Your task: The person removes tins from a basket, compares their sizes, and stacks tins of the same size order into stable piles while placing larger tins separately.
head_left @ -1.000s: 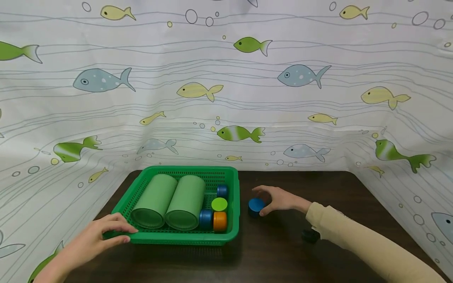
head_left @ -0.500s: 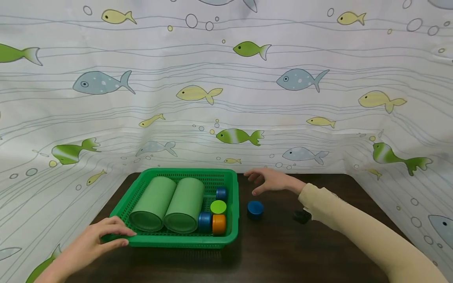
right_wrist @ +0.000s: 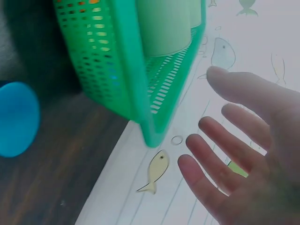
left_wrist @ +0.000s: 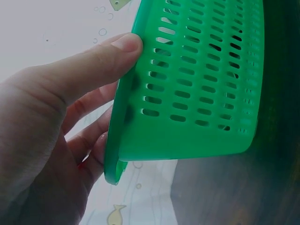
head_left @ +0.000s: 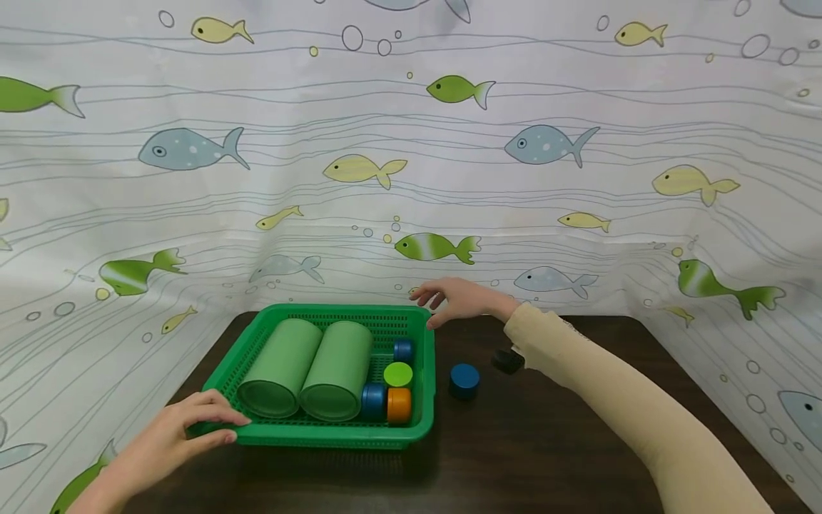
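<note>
A green plastic basket [head_left: 321, 434] with slotted walls stands on the dark table. My left hand [head_left: 186, 427] grips its near-left corner; in the left wrist view the thumb [left_wrist: 126, 44] lies on the rim with the fingers behind. My right hand [head_left: 459, 298] is raised at the basket's far-right corner, fingers spread and holding nothing. Inside the basket lie two pale green cylinders [head_left: 279, 368], with blue [head_left: 374, 401], lime [head_left: 398, 375] and orange [head_left: 399, 405] small round containers along the right side. Another small blue round container [head_left: 464, 381] sits on the table right of the basket.
A fish-patterned white sheet [head_left: 411, 193] rises behind the table and along both sides. The dark wooden table [head_left: 514, 457] extends in front and to the right. A black device [head_left: 507, 361] hangs at my right wrist.
My right hand has left the blue container outside the basket and moved up and left to the basket's far-right corner. The left hand stays on its corner.
</note>
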The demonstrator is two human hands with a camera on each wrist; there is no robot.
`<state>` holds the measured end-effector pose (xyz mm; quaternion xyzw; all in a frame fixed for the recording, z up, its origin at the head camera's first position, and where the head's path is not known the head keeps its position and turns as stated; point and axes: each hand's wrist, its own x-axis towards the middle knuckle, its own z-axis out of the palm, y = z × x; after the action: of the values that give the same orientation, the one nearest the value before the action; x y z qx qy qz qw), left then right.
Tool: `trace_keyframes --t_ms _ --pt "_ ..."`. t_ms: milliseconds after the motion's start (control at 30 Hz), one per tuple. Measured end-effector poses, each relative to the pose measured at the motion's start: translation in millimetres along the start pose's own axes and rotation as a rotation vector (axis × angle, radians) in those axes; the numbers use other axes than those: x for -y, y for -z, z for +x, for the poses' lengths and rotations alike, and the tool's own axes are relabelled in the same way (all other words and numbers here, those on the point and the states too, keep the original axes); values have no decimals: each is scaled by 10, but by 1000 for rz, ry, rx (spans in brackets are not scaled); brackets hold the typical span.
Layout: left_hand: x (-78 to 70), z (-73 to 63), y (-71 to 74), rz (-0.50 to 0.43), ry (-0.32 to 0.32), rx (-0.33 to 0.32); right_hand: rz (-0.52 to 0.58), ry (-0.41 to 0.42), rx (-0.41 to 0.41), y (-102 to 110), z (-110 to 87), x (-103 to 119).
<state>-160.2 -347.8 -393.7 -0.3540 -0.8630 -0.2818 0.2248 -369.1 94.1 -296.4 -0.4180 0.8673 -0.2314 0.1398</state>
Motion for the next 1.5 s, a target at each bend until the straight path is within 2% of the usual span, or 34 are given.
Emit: trace_keyframes --t_ms 300,600,767,967,1067,1500 --pt "-3 22 -21 9 13 -1 -83 -24 108 -33 352 236" --pt "32 -46 -25 -11 -12 -16 -54 -77 119 -118 584 359" --pt "38 -71 -30 -1 -16 -19 -97 -102 130 -190 685 390" --pt "74 -61 -50 -21 -48 -29 -190 -159 166 -290 771 450" --pt "77 -55 -50 -14 -51 -32 -199 -179 183 -328 802 464" --pt "77 -63 -50 2 -53 -35 -142 -205 129 -459 786 386"
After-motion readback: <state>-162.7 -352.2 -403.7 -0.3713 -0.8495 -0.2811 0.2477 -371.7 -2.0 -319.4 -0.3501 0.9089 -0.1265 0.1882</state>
